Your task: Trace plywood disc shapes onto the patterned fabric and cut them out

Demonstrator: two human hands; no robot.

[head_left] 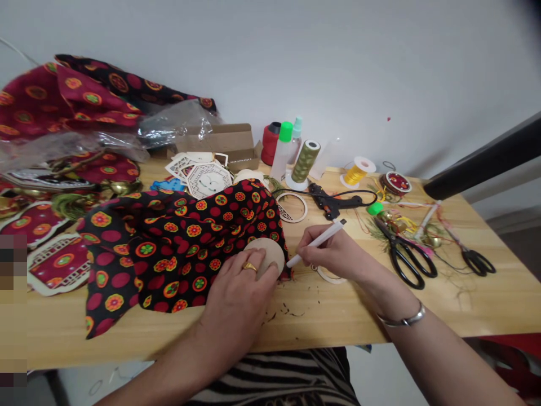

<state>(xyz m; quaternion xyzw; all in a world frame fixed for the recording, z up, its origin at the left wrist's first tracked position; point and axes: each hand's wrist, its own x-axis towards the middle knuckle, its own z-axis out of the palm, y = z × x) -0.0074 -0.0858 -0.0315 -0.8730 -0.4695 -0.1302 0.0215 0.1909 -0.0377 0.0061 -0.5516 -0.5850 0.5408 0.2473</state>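
Observation:
A black cloth [181, 248] with red dots and bright flower rounds lies rumpled on the wooden table. On its right edge rests a pale round disc [267, 256]. My left hand [243, 282], with a gold ring, lies over the disc with its fingers spread, pressing it on the cloth. A white pen [315, 244] is held in my right hand [327, 248], its tip pointing down-left beside the disc's right edge. Whether the tip touches the cloth I cannot tell. Part of a pale ring [332, 276] shows under my right hand.
Behind stand a green thread spool [306, 163], bottles and a yellow spool [356, 173]. A black glue gun [333, 200] lies near a cut-out ring [291, 207]. Black scissors [406, 256] and smaller ones [477, 261] lie right. Decorated pieces [61, 262] are at left.

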